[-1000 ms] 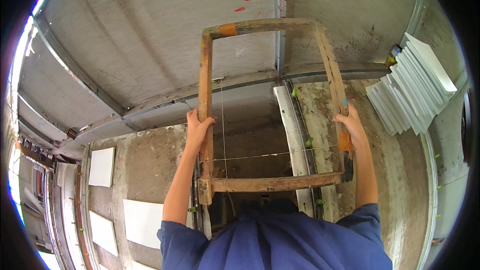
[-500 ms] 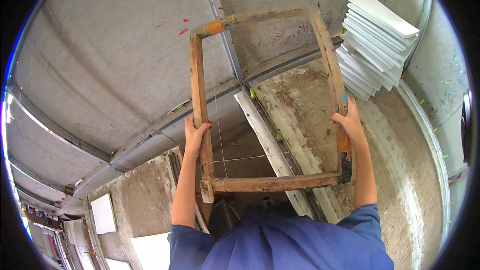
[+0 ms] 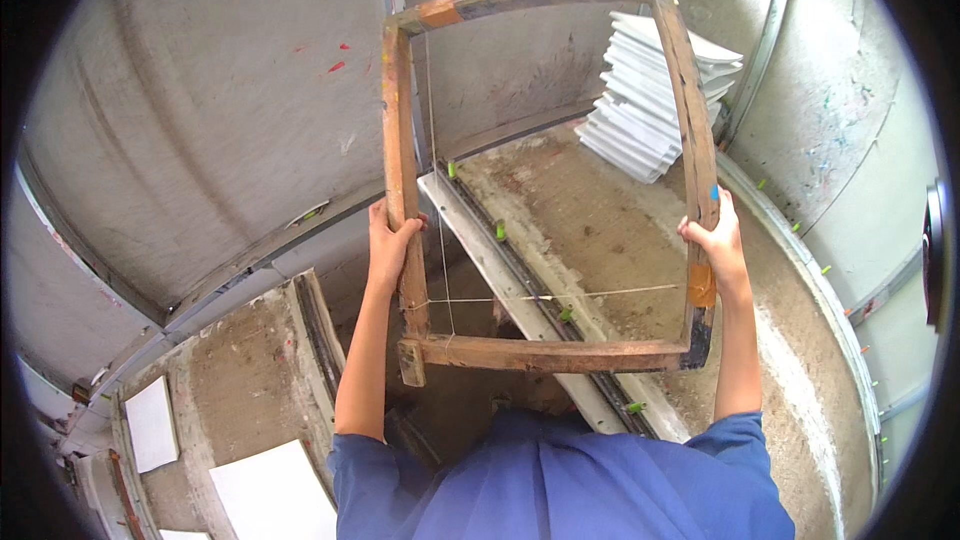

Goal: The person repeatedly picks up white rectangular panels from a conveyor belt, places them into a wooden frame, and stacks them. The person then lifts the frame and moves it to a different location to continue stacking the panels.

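Note:
Both my hands hold up a worn wooden frame (image 3: 560, 354), an open rectangle with orange tape on two of its bars and a dark, worn lower right corner. My left hand (image 3: 390, 242) is closed round the left bar, thumb on the inner side. The right bar is gripped by my right hand (image 3: 717, 240), just above an orange tape patch. Two thin strings (image 3: 600, 292) cross inside the frame, one running upright near the left bar, one level above the bottom bar. Through the opening a stack of white sheets (image 3: 632, 105) shows, partly behind the right bar.
Below the frame a long table (image 3: 600, 210) stretches away, a pale rail (image 3: 500, 290) with green clips along its edge. On another table at lower left lie white sheets (image 3: 275, 495). Grey paint-marked walls (image 3: 250, 90) stand around.
The frame has risen a little in my hands, its far side more upright. My view has turned to the right, so the sheet stack now appears behind the frame's right bar.

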Demonstrator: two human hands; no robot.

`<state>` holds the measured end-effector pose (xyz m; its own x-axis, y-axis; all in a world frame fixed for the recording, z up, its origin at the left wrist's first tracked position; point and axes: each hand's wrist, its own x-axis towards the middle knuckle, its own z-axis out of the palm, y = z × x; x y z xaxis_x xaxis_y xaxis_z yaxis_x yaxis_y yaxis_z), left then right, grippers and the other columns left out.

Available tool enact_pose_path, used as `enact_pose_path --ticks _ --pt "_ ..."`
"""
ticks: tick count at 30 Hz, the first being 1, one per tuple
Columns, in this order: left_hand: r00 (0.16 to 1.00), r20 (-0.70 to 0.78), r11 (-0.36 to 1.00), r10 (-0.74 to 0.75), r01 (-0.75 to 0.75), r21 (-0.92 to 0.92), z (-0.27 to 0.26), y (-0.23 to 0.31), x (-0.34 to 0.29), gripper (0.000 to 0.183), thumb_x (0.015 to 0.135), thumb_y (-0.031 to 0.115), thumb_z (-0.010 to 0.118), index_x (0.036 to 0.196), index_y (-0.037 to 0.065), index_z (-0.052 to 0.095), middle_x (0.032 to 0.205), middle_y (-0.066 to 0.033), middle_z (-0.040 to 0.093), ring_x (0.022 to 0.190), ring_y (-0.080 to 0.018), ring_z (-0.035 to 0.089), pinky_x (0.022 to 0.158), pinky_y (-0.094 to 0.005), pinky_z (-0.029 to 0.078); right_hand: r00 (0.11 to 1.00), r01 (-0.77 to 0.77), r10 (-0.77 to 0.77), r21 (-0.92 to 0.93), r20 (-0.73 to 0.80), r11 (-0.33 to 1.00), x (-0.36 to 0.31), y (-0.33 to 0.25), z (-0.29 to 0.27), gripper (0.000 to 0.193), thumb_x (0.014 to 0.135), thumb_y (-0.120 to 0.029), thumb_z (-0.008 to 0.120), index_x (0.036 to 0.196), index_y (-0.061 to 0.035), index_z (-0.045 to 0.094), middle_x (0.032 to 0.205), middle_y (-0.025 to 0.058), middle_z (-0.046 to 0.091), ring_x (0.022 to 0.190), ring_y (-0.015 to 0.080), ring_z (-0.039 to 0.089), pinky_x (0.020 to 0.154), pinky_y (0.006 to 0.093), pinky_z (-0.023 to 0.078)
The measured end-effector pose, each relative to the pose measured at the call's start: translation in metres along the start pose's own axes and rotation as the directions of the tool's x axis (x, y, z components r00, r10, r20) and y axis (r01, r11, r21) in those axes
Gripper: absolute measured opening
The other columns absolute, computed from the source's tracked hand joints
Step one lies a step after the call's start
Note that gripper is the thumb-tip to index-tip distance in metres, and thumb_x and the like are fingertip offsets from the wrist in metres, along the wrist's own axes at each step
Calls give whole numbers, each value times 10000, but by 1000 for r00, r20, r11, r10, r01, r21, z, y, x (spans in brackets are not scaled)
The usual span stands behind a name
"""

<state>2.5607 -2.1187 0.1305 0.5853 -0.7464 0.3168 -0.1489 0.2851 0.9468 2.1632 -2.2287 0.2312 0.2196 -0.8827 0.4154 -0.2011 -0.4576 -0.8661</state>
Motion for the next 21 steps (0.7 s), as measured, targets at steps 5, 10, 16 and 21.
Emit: enact_pose_path --ticks 5,10,16,21 --pt "992 100 995 77 -69 -75 50 17 -5 430 735 51 583 1124 -97 474 1099 -92 362 858 -178 590 766 -302 494 995 -35 33 -18 -94 999 -27 -18 -52 606 674 7 606 1230 39 366 927 51 467 724 112 563 661 265 464" --pt "971 221 991 94 -69 -117 113 45 -5 435 733 23 580 1134 -101 465 1090 -84 363 855 -177 593 759 -301 503 978 -51 60 53 -197 997 -54 -13 -111 534 672 14 595 1167 9 396 799 52 523 696 116 560 652 255 452" --pt "902 409 987 138 -89 -136 202 76 8 458 698 -17 597 1138 -86 485 1092 -114 404 825 -171 598 739 -282 503 908 -124 175 156 -381 980 -97 7 -177 475 669 31 569 1118 -11 419 746 48 557 677 127 560 651 261 454" --pt "783 597 982 175 -186 -44 291 81 6 504 670 63 634 1145 -57 520 1105 -119 399 912 -200 548 751 -295 497 794 -215 274 171 -543 961 -146 31 -229 393 678 -3 564 1057 -14 459 736 46 572 676 130 569 657 263 462"
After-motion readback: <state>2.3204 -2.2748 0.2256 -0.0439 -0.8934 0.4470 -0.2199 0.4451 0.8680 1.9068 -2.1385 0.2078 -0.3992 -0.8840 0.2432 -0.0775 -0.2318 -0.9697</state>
